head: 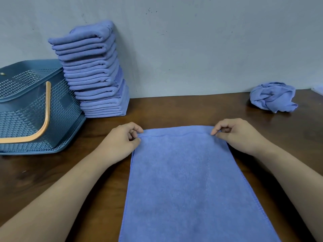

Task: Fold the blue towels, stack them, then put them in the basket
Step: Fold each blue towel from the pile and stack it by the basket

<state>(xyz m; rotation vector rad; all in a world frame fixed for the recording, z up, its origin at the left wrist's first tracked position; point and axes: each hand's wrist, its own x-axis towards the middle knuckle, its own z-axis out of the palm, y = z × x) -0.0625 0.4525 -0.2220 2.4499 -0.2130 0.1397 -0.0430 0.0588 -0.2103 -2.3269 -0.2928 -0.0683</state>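
So there's a blue towel (188, 180) spread flat on the dark wooden worktop (192, 109), running from the near edge away from the person. Both hands are on its far edge: the left hand (120, 140) pinches the far left corner and the right hand (237, 135) pinches the far right one, fingers curled on the fabric. Far left, a tall stack of folded towels (94, 72) leans back against the wall, right beside the blue basket (31, 109) with the orange handle. One crumpled towel (273, 96) sits well apart at far right.
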